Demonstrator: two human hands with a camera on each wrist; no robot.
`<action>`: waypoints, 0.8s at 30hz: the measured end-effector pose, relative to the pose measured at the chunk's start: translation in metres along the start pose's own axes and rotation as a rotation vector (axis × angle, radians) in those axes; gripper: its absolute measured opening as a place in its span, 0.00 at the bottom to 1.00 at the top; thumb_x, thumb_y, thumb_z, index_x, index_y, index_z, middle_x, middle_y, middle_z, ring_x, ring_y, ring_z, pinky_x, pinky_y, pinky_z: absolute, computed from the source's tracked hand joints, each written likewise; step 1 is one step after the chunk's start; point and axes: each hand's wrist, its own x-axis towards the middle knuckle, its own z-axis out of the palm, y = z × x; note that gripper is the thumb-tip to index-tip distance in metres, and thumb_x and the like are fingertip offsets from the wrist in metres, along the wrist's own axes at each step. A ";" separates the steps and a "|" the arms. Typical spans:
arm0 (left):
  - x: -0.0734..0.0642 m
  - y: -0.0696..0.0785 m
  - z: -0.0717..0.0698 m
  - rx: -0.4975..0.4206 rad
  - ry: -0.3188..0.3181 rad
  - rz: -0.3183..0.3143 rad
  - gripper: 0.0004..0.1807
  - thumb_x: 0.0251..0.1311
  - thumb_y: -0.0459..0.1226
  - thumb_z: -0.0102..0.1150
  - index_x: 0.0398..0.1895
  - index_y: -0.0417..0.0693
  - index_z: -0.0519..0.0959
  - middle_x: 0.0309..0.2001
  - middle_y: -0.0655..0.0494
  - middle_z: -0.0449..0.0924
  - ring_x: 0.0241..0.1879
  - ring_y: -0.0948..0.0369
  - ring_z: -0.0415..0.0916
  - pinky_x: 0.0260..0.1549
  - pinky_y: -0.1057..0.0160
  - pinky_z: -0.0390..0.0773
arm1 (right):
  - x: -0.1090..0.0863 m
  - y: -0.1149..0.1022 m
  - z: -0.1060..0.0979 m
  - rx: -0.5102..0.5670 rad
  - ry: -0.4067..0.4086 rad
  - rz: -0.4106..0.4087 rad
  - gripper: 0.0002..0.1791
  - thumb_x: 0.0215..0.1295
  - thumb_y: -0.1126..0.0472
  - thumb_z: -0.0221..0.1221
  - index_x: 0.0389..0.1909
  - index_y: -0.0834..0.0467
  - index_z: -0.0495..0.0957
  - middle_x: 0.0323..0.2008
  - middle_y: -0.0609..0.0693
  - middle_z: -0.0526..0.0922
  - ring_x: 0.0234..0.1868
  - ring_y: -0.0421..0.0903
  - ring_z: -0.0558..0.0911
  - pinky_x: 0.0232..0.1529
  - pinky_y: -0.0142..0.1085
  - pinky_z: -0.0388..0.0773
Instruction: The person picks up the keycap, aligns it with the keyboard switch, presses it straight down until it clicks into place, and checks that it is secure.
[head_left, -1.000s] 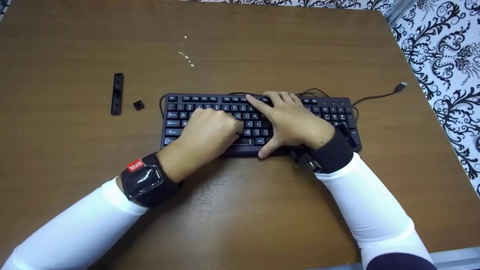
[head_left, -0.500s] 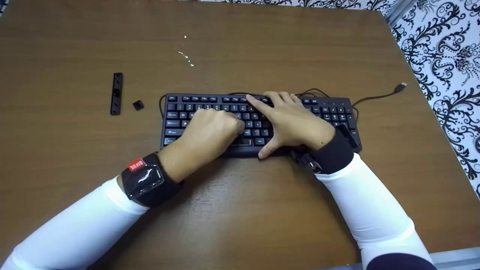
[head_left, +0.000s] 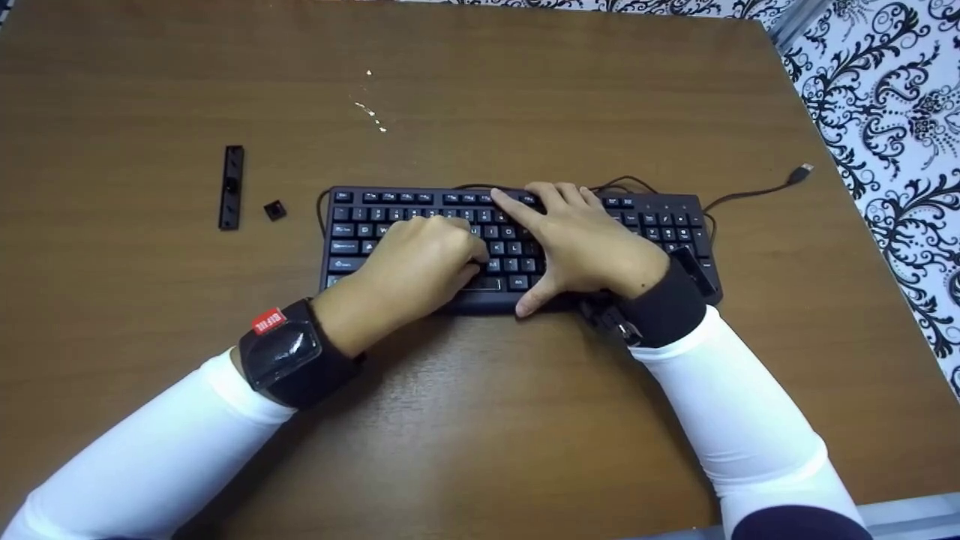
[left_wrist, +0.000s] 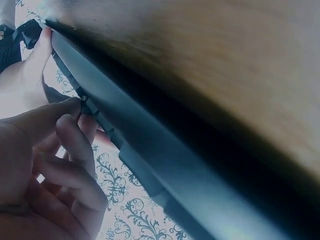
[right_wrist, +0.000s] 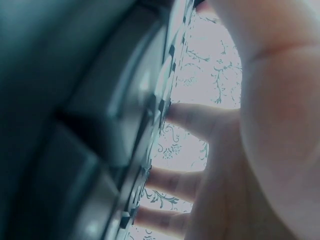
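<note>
Black keycap (head_left: 275, 211) between bar (head_left: 231, 187) and keyboard (head_left: 517, 255).

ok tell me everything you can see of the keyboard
The keyboard is black and plastic-looking, with pale-marked keys and a number pad at its right end. It lies keys up on the brown table, a black cable behind it. The left hand pinches at its keys; the right hand rests spread across it.

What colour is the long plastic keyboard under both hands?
Black keyboard, clearest in the head view.
</note>
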 end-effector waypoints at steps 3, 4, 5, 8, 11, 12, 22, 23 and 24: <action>0.000 0.001 -0.001 0.002 0.012 0.007 0.04 0.61 0.34 0.65 0.34 0.48 0.88 0.34 0.50 0.86 0.34 0.49 0.86 0.35 0.49 0.85 | -0.001 0.000 0.000 -0.001 0.006 -0.005 0.78 0.28 0.24 0.73 0.81 0.41 0.40 0.76 0.61 0.53 0.76 0.63 0.53 0.76 0.64 0.46; 0.000 0.002 -0.001 0.005 0.014 0.010 0.04 0.61 0.34 0.65 0.34 0.49 0.88 0.34 0.50 0.86 0.34 0.49 0.86 0.34 0.49 0.85 | -0.001 0.000 0.000 -0.001 0.008 -0.007 0.78 0.28 0.25 0.73 0.81 0.41 0.40 0.76 0.61 0.53 0.75 0.63 0.53 0.76 0.64 0.46; 0.000 0.002 -0.001 0.009 0.016 0.013 0.04 0.61 0.34 0.65 0.33 0.49 0.88 0.35 0.50 0.86 0.34 0.49 0.85 0.34 0.49 0.85 | -0.001 0.001 0.000 0.000 0.010 -0.009 0.78 0.28 0.25 0.73 0.81 0.41 0.40 0.76 0.61 0.53 0.75 0.63 0.54 0.75 0.64 0.46; 0.000 0.003 -0.001 0.023 0.023 0.019 0.03 0.60 0.35 0.66 0.33 0.49 0.88 0.35 0.50 0.85 0.33 0.48 0.85 0.34 0.49 0.85 | -0.001 0.001 0.000 0.001 0.013 -0.011 0.78 0.28 0.25 0.73 0.80 0.41 0.40 0.75 0.61 0.54 0.75 0.63 0.54 0.75 0.64 0.47; 0.000 0.004 0.000 0.032 0.028 0.016 0.03 0.59 0.34 0.66 0.34 0.49 0.88 0.36 0.50 0.84 0.34 0.48 0.85 0.33 0.49 0.85 | -0.002 0.000 0.000 0.008 0.009 -0.008 0.78 0.28 0.24 0.73 0.80 0.40 0.40 0.76 0.61 0.53 0.75 0.63 0.54 0.75 0.66 0.46; 0.000 0.005 0.000 0.030 0.029 0.015 0.04 0.59 0.34 0.66 0.34 0.49 0.88 0.37 0.50 0.85 0.34 0.48 0.85 0.34 0.49 0.85 | -0.002 0.000 0.000 0.008 0.009 -0.008 0.78 0.28 0.24 0.73 0.80 0.40 0.40 0.76 0.61 0.53 0.75 0.63 0.53 0.74 0.66 0.46; 0.000 0.008 0.001 -0.031 0.033 -0.014 0.02 0.58 0.30 0.66 0.34 0.43 0.85 0.38 0.48 0.86 0.39 0.47 0.86 0.40 0.51 0.86 | -0.001 0.000 -0.001 -0.009 0.005 -0.002 0.77 0.29 0.24 0.73 0.80 0.40 0.39 0.76 0.61 0.53 0.75 0.63 0.54 0.75 0.65 0.46; -0.001 0.008 0.002 -0.030 0.039 -0.019 0.02 0.57 0.30 0.67 0.33 0.43 0.85 0.37 0.48 0.86 0.38 0.48 0.86 0.39 0.52 0.86 | -0.001 -0.001 -0.001 -0.011 0.003 -0.001 0.77 0.29 0.24 0.73 0.80 0.40 0.39 0.76 0.61 0.53 0.75 0.63 0.54 0.75 0.65 0.47; -0.002 0.008 0.002 -0.028 0.045 -0.024 0.01 0.57 0.30 0.67 0.32 0.43 0.85 0.35 0.48 0.86 0.37 0.48 0.86 0.38 0.52 0.86 | 0.000 -0.001 -0.001 -0.012 0.001 -0.002 0.78 0.29 0.24 0.73 0.80 0.40 0.39 0.76 0.61 0.53 0.75 0.63 0.54 0.75 0.65 0.46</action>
